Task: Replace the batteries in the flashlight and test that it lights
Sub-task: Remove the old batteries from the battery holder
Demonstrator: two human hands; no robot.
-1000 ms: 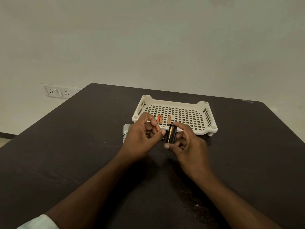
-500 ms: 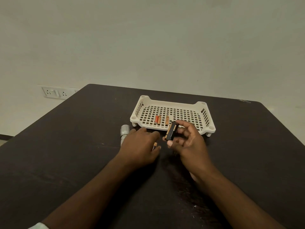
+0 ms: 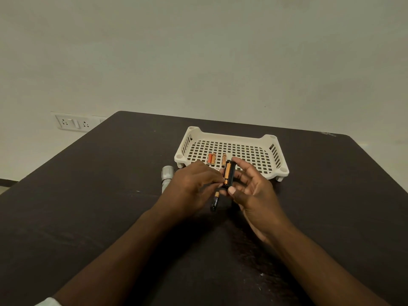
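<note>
My right hand [image 3: 254,195] holds a black battery holder [image 3: 231,176] upright, just in front of the tray. An orange-and-black battery [image 3: 227,173] sits in the holder's side slot. My left hand [image 3: 192,184] has its thumb and forefinger pinched on that battery's lower end. Another battery [image 3: 215,200] lies loose on the table below both hands. The silver flashlight body [image 3: 167,176] lies on the table to the left, partly hidden behind my left hand.
A white perforated tray [image 3: 273,155] stands behind the hands with three orange batteries [image 3: 213,159] near its front left. The dark table [image 3: 88,206] ends at a wall with a socket plate [image 3: 70,123] on the left.
My left hand laid a battery on the table, then rose back to the holder and pinched the battery in it. My right hand kept hold of the holder.
</note>
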